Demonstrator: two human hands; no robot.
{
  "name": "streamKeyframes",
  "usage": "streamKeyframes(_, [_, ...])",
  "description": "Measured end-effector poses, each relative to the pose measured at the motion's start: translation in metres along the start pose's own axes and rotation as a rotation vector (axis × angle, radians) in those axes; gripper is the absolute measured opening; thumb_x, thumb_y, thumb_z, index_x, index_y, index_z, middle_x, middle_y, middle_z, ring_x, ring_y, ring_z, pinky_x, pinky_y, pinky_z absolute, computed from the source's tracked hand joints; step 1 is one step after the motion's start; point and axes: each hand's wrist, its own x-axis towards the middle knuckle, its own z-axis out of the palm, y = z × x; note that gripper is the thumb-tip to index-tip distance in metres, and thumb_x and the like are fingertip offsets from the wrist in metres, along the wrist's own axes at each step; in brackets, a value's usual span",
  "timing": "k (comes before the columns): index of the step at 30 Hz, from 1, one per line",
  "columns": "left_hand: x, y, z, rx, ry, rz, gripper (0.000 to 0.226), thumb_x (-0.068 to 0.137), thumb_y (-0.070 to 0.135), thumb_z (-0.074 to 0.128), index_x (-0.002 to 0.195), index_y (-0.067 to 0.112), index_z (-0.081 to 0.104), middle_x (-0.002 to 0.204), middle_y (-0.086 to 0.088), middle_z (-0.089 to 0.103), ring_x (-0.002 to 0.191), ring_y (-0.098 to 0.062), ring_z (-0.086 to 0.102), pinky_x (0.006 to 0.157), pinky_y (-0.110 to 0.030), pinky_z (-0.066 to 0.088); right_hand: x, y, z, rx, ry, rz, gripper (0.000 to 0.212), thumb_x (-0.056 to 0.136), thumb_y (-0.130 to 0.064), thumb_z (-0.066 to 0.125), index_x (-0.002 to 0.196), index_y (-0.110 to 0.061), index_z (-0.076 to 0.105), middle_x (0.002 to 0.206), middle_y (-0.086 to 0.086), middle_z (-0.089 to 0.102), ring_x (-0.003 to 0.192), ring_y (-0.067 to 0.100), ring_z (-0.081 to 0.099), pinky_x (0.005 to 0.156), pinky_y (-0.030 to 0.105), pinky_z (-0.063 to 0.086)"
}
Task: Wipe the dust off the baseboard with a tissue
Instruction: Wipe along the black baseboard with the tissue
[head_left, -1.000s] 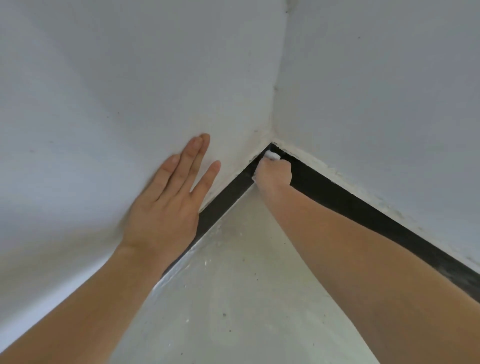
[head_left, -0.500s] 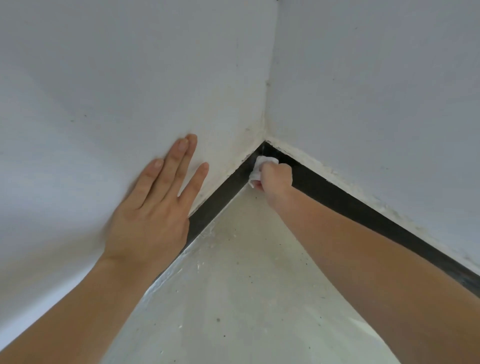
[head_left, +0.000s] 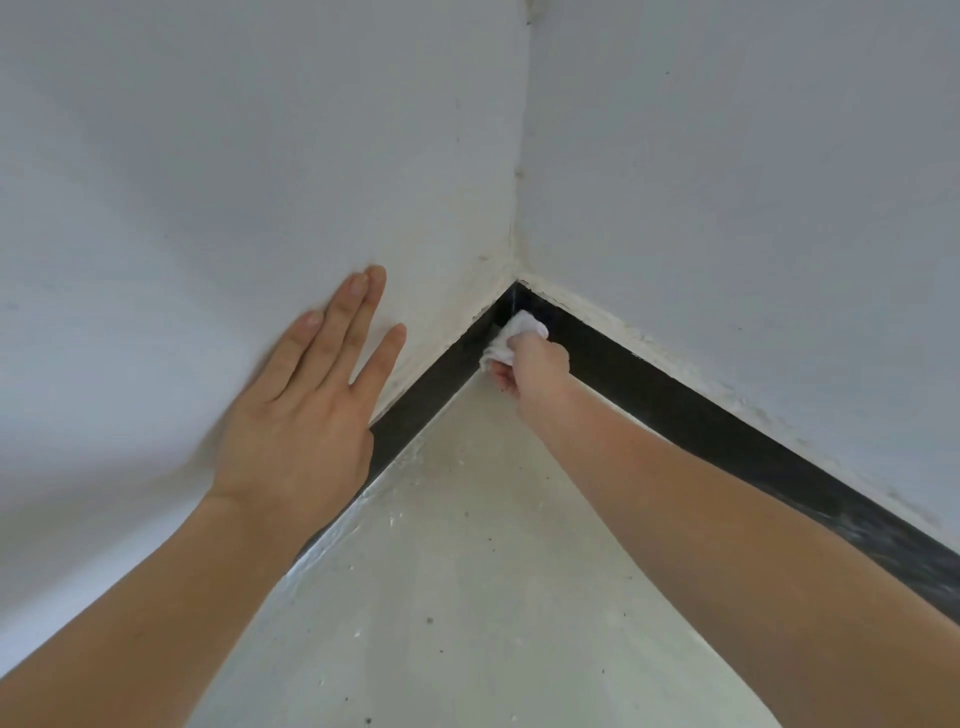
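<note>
A black baseboard (head_left: 727, 431) runs along the foot of two white walls and meets in a corner ahead. My right hand (head_left: 535, 369) is closed around a crumpled white tissue (head_left: 514, 338), which is pressed against the baseboard just beside the corner. My left hand (head_left: 306, 410) lies flat with fingers spread on the left wall, above the left stretch of baseboard (head_left: 431, 389). Grey dust shows on the right stretch of the baseboard near the frame's right edge.
The pale floor (head_left: 467, 571) fills the space between my arms, speckled with dark spots. The left wall (head_left: 208, 182) and right wall (head_left: 727, 182) close in the corner. Chipped white paint edges the baseboard's top.
My right hand with the tissue has drawn back slightly from the corner and down the baseboard. My left hand has stayed flat on the wall.
</note>
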Motion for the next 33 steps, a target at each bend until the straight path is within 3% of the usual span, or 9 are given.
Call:
streamKeyframes(3, [0.000, 0.000, -0.001, 0.010, -0.008, 0.004, 0.080, 0.073, 0.016, 0.059, 0.149, 0.008, 0.034, 0.160, -0.019, 0.004, 0.149, -0.028, 0.005, 0.121, -0.035, -0.003, -0.037, 0.014, 0.039, -0.262, 0.015, -0.130, 0.027, 0.095, -0.006, 0.041, 0.116, -0.002, 0.057, 0.090, 0.006, 0.061, 0.087, 0.020, 0.061, 0.058, 0.022, 0.043])
streamKeyframes(5, [-0.001, 0.001, -0.001, 0.024, -0.002, -0.009, 0.074, 0.077, 0.014, 0.049, 0.149, 0.009, 0.033, 0.160, -0.019, 0.002, 0.149, -0.028, 0.005, 0.121, -0.035, -0.005, -0.062, 0.034, 0.045, -0.422, -0.193, -0.072, 0.025, 0.092, -0.008, 0.047, 0.111, 0.003, 0.058, 0.091, 0.011, 0.062, 0.075, 0.020, 0.057, 0.061, 0.025, 0.046])
streamKeyframes(8, [-0.001, 0.002, -0.002, 0.039, -0.022, -0.011, 0.075, 0.077, 0.016, 0.048, 0.150, 0.010, 0.031, 0.160, -0.020, -0.001, 0.149, -0.028, 0.003, 0.120, -0.035, -0.007, -0.079, 0.043, 0.021, -0.516, -0.430, 0.068, 0.005, 0.087, -0.006, 0.053, 0.086, -0.003, 0.057, 0.067, 0.007, 0.054, 0.051, 0.013, 0.051, 0.045, 0.019, 0.040])
streamKeyframes(11, [-0.001, 0.000, -0.003, 0.020, -0.023, 0.000, 0.079, 0.073, 0.018, 0.056, 0.149, 0.008, 0.034, 0.159, -0.020, 0.003, 0.149, -0.028, 0.005, 0.121, -0.036, -0.002, -0.045, 0.028, -0.001, -0.217, -0.184, 0.061, 0.017, 0.088, -0.004, 0.048, 0.073, -0.009, 0.054, 0.060, 0.006, 0.051, 0.039, 0.010, 0.050, 0.036, 0.012, 0.034])
streamKeyframes(13, [-0.001, 0.000, -0.001, 0.005, -0.012, 0.009, 0.079, 0.072, 0.015, 0.057, 0.148, 0.007, 0.035, 0.159, -0.020, 0.004, 0.149, -0.028, 0.005, 0.121, -0.036, -0.001, -0.017, 0.017, -0.010, -0.088, -0.047, 0.073, 0.017, 0.091, -0.007, 0.048, 0.074, -0.011, 0.050, 0.063, 0.005, 0.052, 0.043, 0.011, 0.051, 0.040, 0.015, 0.039])
streamKeyframes(17, [-0.002, -0.001, 0.002, 0.014, -0.017, 0.015, 0.081, 0.074, 0.016, 0.058, 0.150, 0.008, 0.032, 0.160, -0.020, 0.002, 0.149, -0.028, 0.004, 0.121, -0.036, -0.001, 0.019, 0.012, -0.007, 0.032, -0.003, 0.104, 0.020, 0.094, -0.011, 0.045, 0.075, -0.014, 0.044, 0.070, 0.004, 0.050, 0.054, 0.013, 0.051, 0.049, 0.020, 0.045])
streamKeyframes(26, [-0.002, -0.002, 0.007, 0.033, 0.027, 0.031, 0.072, 0.080, 0.013, 0.041, 0.151, 0.008, 0.029, 0.160, -0.020, 0.001, 0.149, -0.028, 0.003, 0.121, -0.036, -0.001, 0.042, -0.004, 0.008, -0.273, 0.000, 0.055, 0.031, 0.097, -0.008, 0.035, 0.067, -0.016, 0.035, 0.068, 0.003, 0.041, 0.055, 0.013, 0.042, 0.051, 0.023, 0.040])
streamKeyframes(29, [-0.001, 0.000, 0.009, 0.045, 0.032, 0.010, 0.072, 0.081, 0.012, 0.041, 0.151, 0.006, 0.029, 0.160, -0.020, 0.002, 0.149, -0.029, 0.004, 0.121, -0.037, -0.001, 0.029, 0.001, 0.005, -0.343, -0.203, 0.201, 0.026, 0.094, -0.004, 0.034, 0.072, -0.013, 0.043, 0.055, 0.002, 0.041, 0.050, 0.012, 0.034, 0.051, 0.022, 0.036])
streamKeyframes(33, [-0.001, 0.001, 0.007, 0.008, 0.038, -0.009, 0.070, 0.082, 0.018, 0.038, 0.150, 0.005, 0.031, 0.160, -0.020, 0.004, 0.149, -0.028, 0.007, 0.121, -0.035, -0.003, -0.009, 0.017, 0.004, -0.644, -0.856, 0.412, 0.020, 0.093, -0.013, 0.046, 0.074, -0.012, 0.053, 0.051, -0.002, 0.042, 0.042, 0.009, 0.038, 0.050, 0.021, 0.043])
